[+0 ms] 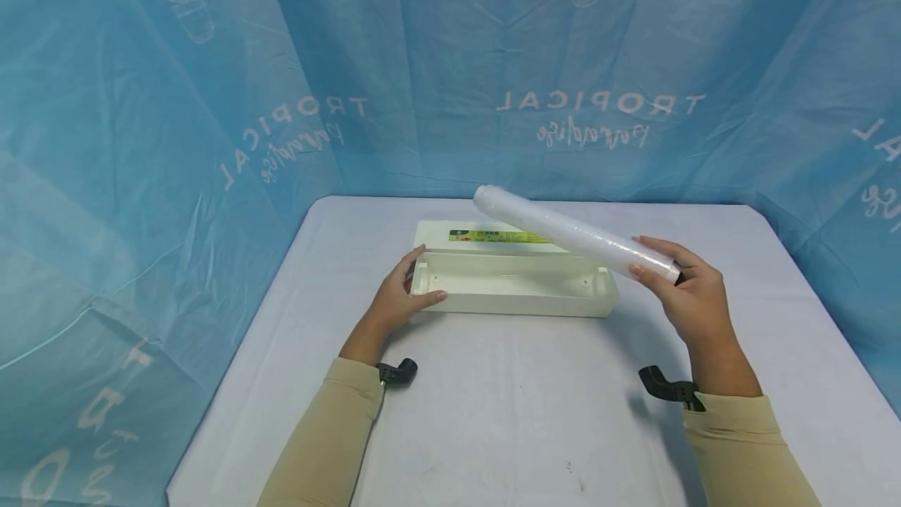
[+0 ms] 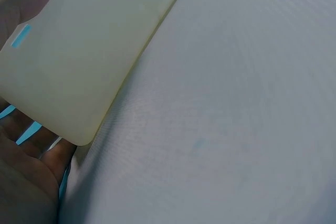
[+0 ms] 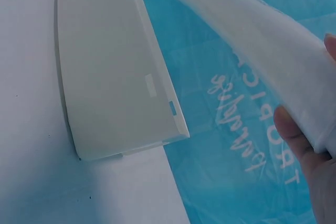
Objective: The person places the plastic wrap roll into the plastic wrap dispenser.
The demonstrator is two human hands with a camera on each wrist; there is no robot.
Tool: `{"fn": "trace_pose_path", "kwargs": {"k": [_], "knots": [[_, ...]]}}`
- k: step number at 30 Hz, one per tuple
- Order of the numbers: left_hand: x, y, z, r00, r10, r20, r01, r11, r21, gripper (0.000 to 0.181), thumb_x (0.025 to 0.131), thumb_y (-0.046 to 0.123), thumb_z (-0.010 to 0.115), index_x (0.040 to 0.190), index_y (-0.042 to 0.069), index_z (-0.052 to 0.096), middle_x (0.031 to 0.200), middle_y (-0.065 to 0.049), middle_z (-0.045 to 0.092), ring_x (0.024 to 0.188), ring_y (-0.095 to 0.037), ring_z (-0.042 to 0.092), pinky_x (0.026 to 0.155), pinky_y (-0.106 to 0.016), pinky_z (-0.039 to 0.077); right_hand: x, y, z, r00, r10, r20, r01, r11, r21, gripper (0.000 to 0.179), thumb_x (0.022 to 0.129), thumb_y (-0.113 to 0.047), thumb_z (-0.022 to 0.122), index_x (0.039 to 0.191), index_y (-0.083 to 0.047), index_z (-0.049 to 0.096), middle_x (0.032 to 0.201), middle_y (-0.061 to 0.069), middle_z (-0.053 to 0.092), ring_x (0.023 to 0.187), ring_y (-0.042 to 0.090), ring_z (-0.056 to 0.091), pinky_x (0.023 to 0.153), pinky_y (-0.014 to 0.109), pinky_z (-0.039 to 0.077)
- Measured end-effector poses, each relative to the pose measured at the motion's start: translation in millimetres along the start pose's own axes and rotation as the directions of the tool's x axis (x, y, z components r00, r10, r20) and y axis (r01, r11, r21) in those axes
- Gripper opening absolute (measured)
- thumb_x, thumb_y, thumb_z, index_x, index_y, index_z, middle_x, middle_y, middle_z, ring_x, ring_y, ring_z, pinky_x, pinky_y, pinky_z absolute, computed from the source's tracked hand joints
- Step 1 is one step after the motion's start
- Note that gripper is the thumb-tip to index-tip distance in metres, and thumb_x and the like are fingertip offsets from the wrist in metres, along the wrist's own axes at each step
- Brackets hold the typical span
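A roll of plastic wrap [image 1: 563, 229] is held tilted in the air by my right hand [image 1: 693, 296], which grips its right end between thumb and fingers. The roll's far end points up and left, above a pale cream dispenser box [image 1: 521, 303]. My left hand [image 1: 394, 296] holds the box by its left end, thumb on the front edge and fingers behind. The box's lid [image 1: 432, 235] is raised at the back and bears a green and yellow label [image 1: 461, 235]. In the right wrist view the roll [image 3: 257, 35] is clear of the box front [image 3: 110, 77].
The box stands on a white-covered table [image 1: 507, 397] with rounded far corners. Blue printed curtains [image 1: 450, 45] hang behind the table and at both sides. A dark wrist camera mount [image 1: 400, 372] sits on the left wrist, another mount [image 1: 662, 386] on the right.
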State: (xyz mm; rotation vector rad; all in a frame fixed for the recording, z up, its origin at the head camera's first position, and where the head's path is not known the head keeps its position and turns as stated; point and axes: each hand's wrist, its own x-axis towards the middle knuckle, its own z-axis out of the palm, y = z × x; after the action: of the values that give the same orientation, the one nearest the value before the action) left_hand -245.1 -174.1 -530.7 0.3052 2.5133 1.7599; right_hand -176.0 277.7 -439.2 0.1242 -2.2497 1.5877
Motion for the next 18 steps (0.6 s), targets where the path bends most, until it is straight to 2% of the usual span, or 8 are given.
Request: {"fn": "trace_pose_path", "kwargs": {"k": [6, 12, 18], "knots": [[0.1, -0.6, -0.1, 1.000, 0.002, 0.000, -0.002, 1.000, -0.002, 0.109, 0.080, 0.039, 0.095, 0.167, 0.024, 0.031, 0.166, -0.010, 0.034, 0.144, -0.035, 0.046, 0.110, -0.042, 0.048, 0.4, 1.3, -0.1, 0.999, -0.045, 0.026, 0.044, 0.999, 0.026, 0.046, 0.096, -0.006, 0.079, 0.140, -0.002, 0.067, 0.139, 0.013, 0.063, 0.118, 0.020, 0.060, 0.088, 0.016, 0.054], [-0.1, 0.0, -0.1, 1.000, -0.009, -0.004, 0.009, 1.000, 0.011, 0.109, 0.080, 0.039, 0.096, 0.167, 0.026, 0.032, 0.166, -0.010, 0.034, 0.144, -0.035, 0.045, 0.111, -0.044, 0.046, -0.5, 1.2, -0.1, 0.998, -0.037, 0.045, 0.035, 0.999, 0.039, 0.044, 0.097, -0.008, 0.079, 0.139, -0.005, 0.069, 0.138, 0.012, 0.063, 0.117, 0.021, 0.060, 0.088, 0.016, 0.054], [-0.2, 0.2, -0.3, 1.000, -0.016, -0.004, 0.016, 1.000, 0.021, 0.108, 0.080, 0.038, 0.095, 0.167, 0.027, 0.032, 0.166, -0.009, 0.034, 0.146, -0.034, 0.043, 0.113, -0.044, 0.044, -1.9, 2.0, 1.7, 0.995, -0.061, 0.079, 0.057, 0.997, 0.053, 0.043, 0.098, -0.010, 0.079, 0.139, -0.006, 0.069, 0.139, 0.011, 0.063, 0.117, 0.023, 0.061, 0.089, 0.018, 0.055]]}}
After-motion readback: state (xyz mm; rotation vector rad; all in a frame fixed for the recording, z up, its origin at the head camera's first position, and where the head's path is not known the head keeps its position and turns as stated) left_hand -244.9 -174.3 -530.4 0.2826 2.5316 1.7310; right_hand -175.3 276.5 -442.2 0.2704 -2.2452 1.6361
